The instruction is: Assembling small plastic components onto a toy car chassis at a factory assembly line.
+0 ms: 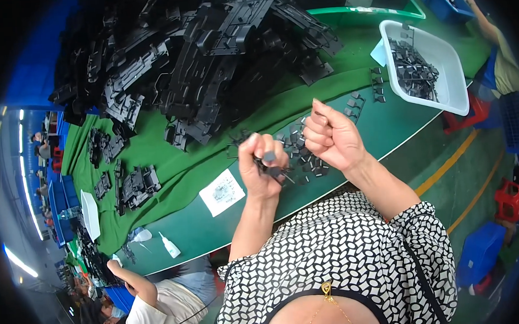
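Note:
My left hand [263,164] is closed round black plastic parts [269,156] with thin, sprue-like prongs sticking out; their exact shape is partly hidden by the fingers. To its right, my right hand [335,136] is raised with fingers curled and thumb against the forefinger; whatever may be in the pinch does not show. Below and between both hands, a loose heap of small black plastic clips [307,160] lies on the green table [216,236]. A printed paper sheet [222,192] lies left of my left hand.
Large black moulded panels [203,66] are piled on a green cloth [173,180] at the far side. A white bin [450,87] of black parts stands at the right. A small white bottle [170,245] lies at the left, near a co-worker [167,305].

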Demonstrator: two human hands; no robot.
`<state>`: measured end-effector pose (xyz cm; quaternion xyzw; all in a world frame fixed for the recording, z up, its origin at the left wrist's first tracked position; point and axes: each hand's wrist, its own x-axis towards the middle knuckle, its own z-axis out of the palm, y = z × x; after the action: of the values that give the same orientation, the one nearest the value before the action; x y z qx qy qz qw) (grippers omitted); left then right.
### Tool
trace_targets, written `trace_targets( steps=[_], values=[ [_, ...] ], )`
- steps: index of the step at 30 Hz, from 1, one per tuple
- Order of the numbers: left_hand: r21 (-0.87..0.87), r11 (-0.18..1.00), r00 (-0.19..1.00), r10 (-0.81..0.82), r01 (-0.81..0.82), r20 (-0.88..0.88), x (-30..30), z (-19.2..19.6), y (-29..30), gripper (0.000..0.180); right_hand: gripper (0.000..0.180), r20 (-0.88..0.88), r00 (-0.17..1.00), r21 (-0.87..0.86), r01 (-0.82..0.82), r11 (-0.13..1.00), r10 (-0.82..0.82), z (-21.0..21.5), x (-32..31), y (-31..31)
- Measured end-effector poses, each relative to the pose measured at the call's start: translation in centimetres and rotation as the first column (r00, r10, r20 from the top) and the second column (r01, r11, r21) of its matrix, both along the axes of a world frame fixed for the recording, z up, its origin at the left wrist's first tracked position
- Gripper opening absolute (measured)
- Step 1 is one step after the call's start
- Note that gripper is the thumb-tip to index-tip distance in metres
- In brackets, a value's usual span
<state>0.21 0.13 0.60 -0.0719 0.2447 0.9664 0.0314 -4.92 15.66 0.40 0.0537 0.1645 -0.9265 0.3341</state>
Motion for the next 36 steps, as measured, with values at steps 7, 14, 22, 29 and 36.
trace_targets(
  steps=[7,14,22,29,36],
  values=[
    [-0.411,0.91,0.987,0.115,-0.059,0.112,0.3,-0.3,0.7,0.025,0.027,-0.166,0.94,0.494,-0.184,0.85,0.3,1.1,1.1,-0.7],
    [-0.269,0.957,0.981,-0.057,0.107,0.186,0.4,0.0,0.4,0.029,0.029,-0.358,0.881,0.554,-0.067,0.83,0.31,0.5,1.3,-0.6],
    [-0.243,0.928,0.956,-0.254,0.284,0.146,0.5,0.2,0.2,0.033,0.025,-0.323,0.901,0.407,-0.143,0.902,0.288,0.0,1.4,-0.2],
    [-0.27,0.953,0.983,-0.1,0.14,0.156,0.7,-0.3,1.0,0.034,0.024,-0.294,0.934,0.382,-0.081,0.92,0.205,-0.7,2.2,-0.7],
    [-0.295,0.952,0.997,-0.064,0.076,0.051,0.5,-0.6,0.7,0.033,0.03,0.074,0.996,0.028,-0.048,0.998,0.046,-0.7,3.1,-1.3]
  ],
)
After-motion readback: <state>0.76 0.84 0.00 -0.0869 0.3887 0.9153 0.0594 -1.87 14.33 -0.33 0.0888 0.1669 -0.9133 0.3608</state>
